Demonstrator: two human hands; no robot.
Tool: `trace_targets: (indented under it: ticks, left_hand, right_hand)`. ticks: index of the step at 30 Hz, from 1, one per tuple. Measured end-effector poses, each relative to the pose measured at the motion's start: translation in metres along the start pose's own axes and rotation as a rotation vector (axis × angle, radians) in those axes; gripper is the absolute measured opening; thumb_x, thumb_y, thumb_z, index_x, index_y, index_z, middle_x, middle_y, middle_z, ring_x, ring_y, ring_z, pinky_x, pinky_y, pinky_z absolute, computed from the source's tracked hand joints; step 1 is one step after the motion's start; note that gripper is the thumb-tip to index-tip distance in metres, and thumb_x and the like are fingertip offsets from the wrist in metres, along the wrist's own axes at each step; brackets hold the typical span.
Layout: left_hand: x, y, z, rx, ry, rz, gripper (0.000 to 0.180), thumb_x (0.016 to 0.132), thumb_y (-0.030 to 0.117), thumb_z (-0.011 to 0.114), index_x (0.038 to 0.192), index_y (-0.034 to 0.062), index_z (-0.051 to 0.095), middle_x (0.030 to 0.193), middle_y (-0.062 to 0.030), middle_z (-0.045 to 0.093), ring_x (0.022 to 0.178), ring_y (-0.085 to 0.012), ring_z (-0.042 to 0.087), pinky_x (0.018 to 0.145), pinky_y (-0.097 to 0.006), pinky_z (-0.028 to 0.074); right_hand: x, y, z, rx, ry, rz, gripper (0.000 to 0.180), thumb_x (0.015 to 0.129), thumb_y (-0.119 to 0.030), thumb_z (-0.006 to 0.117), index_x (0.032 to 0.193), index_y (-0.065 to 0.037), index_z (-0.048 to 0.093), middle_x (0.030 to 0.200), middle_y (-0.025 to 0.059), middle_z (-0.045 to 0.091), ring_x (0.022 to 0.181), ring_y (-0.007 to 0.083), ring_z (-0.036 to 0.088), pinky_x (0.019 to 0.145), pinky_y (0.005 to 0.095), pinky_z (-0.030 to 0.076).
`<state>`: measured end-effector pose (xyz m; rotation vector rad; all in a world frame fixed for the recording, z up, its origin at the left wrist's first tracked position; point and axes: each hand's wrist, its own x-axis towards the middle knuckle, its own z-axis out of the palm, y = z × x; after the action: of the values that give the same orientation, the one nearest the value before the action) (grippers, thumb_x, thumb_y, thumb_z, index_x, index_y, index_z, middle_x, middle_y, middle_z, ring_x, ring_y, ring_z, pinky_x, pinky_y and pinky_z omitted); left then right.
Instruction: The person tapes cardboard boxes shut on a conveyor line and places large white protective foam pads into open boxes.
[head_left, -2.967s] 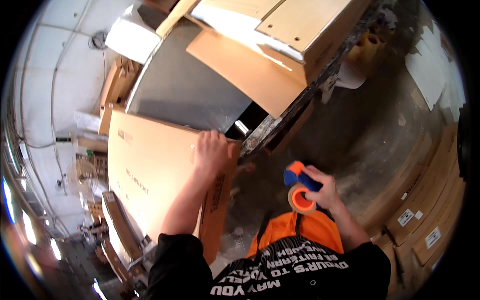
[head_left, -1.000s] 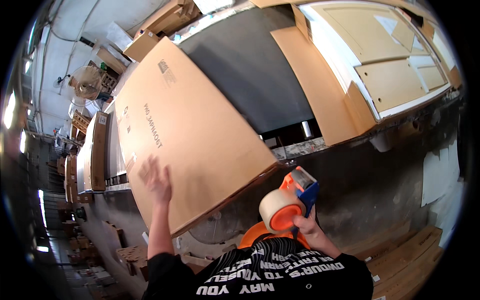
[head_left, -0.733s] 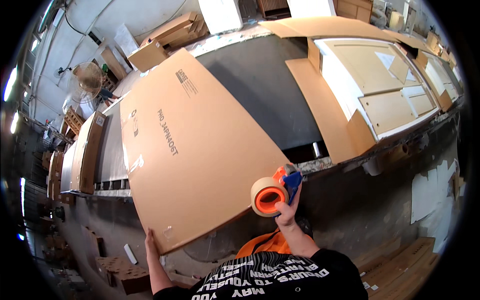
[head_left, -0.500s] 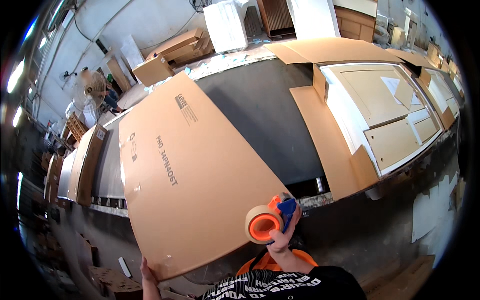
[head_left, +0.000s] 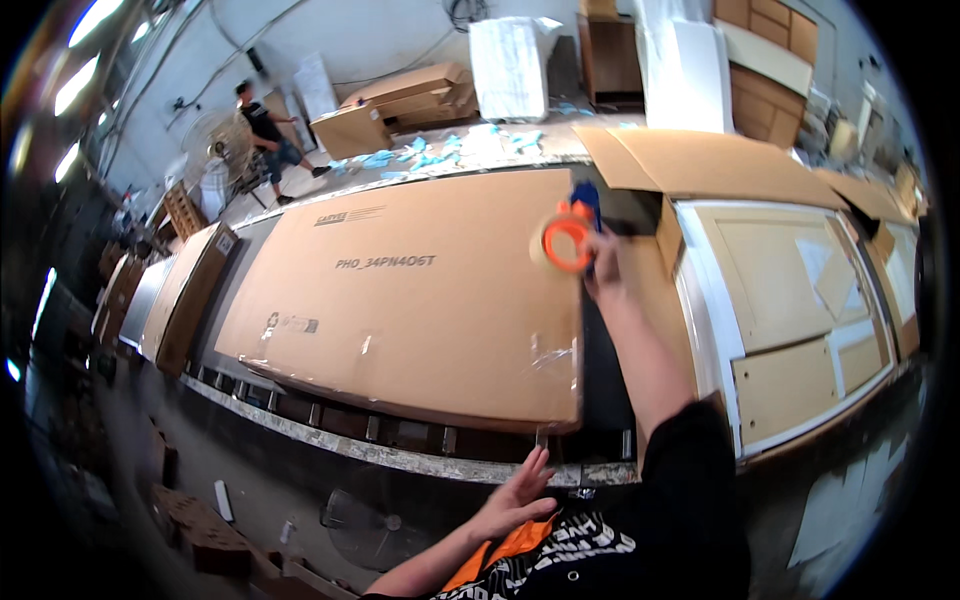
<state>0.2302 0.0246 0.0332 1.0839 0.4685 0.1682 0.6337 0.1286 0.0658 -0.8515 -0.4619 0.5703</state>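
Note:
A large flat cardboard box [head_left: 430, 290], closed and taped along its near side, lies on a dark conveyor with rollers. My right hand [head_left: 604, 262] grips a tape dispenser [head_left: 568, 240] with a blue handle, an orange hub and a roll of tape, at the box's right end. Close to the box's near right corner, my left hand [head_left: 515, 496] is apart from it, fingers stretched out and holding nothing.
To the right, an open carton [head_left: 700, 180] holds white-edged wooden panels [head_left: 780, 290]. Another closed box [head_left: 185, 290] stands on the conveyor at left. Beyond it a person [head_left: 265, 140] walks near a large fan [head_left: 225, 150]. A smaller carton [head_left: 350, 130] sits behind the conveyor.
The large box has turned from slanting across the conveyor's near edge to lying along it. My left hand has let go of it. My right hand has moved up and away with the dispenser.

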Motion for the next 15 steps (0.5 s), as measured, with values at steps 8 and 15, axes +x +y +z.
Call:
trace_targets:
  ticks: [8,15]
  left_hand:
    - [-0.078,0.047,-0.409,-0.005,1.141,0.618,0.025,0.093,0.026,0.072,0.105,0.0091,0.058,0.098,0.0005,0.059,0.074,-0.0061,0.049,0.061,-0.025,0.042]
    - [-0.047,0.151,-0.624,0.112,1.22,0.396,0.069,0.086,0.06,0.069,0.128,0.0058,0.058,0.122,-0.0041,0.061,0.115,-0.0221,0.056,0.094,-0.035,0.041]
  right_hand:
    - [-0.214,0.045,0.055,-0.36,0.018,-0.173,0.084,0.061,-0.007,0.051,0.144,0.005,0.041,0.13,0.0132,0.056,0.12,0.0229,0.056,0.109,0.0341,0.041]
    - [-0.232,0.11,0.075,-0.558,0.455,-0.513,0.085,0.072,-0.016,0.055,0.151,0.003,0.029,0.141,0.0148,0.046,0.129,0.0268,0.048,0.114,0.0396,0.034]
